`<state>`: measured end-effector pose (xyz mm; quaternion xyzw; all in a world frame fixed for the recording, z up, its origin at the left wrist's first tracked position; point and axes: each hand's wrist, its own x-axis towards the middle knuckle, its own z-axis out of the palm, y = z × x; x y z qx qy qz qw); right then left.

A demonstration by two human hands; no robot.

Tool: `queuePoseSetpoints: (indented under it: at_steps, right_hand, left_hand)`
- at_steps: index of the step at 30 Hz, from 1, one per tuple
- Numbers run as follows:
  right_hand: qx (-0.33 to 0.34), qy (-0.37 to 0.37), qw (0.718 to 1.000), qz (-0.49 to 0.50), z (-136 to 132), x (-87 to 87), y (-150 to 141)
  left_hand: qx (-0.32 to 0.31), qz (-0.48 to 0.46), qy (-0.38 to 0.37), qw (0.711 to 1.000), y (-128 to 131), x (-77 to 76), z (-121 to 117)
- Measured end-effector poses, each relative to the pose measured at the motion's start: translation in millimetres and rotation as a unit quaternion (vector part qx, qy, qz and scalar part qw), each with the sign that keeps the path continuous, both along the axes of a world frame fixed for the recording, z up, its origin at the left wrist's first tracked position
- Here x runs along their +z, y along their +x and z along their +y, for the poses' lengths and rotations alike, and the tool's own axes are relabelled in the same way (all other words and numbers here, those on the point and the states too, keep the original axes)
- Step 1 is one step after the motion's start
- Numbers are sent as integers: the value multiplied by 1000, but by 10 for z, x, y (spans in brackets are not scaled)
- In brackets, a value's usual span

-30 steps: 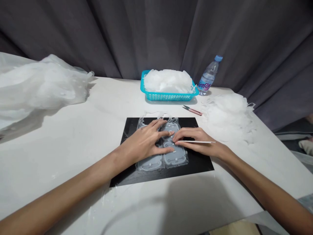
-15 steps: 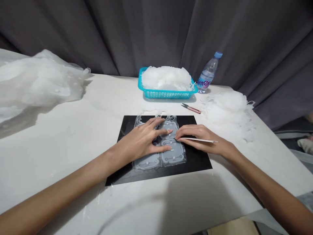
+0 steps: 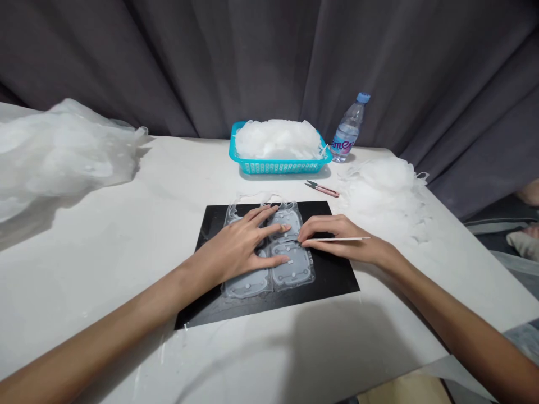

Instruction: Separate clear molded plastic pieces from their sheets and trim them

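Observation:
A clear, moulded plastic sheet (image 3: 293,262) with several greyish rounded panels lies on a black mat (image 3: 332,280). My left hand (image 3: 248,238) is spread flat over its left and middle part, fingers apart, and hides some of the panels. At the sheet's right edge, by the seam between the upper and lower right panels, my right hand (image 3: 332,235) pinches a slim white stick-like tool (image 3: 343,239). The tool's back end points right, over the hand; its working tip is hidden at the fingertips. Thin looping strips of clear plastic (image 3: 263,197) stick out past the mat's far edge.
Beyond the mat lie pink-handled thread snips (image 3: 323,189). Behind them stands a blue basket (image 3: 280,167) heaped with white pieces, next to a water bottle (image 3: 348,129). A pile of white pieces (image 3: 383,191) is at right, a large translucent bag (image 3: 63,157) at left.
The whole view has shifted, so the table things appear slightly further left and lower. Both hands keep nearly the same places on the sheet; the right hand still pinches the white tool.

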<state>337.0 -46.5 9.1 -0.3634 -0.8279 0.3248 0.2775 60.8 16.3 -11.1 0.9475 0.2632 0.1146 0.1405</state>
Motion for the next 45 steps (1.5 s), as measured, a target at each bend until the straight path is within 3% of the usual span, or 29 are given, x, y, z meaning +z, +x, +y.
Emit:
queuePoseSetpoints:
  at_steps: [20,27,35,45]
  right_hand:
    - [24,-13,999,-24,13,55,70]
    - [-6,-27,999,35,12,174,149]
    - [15,-36,999,7,17,44,43]
    - [33,-4,999,-17,-2,39,48]
  left_hand:
    - [-4,30,35,999,1,-8,5]
    - [1,23,30,999,-4,-3,12]
    - [1,33,36,999,3,-8,1]
    - [1,32,32,999,1,-10,3]
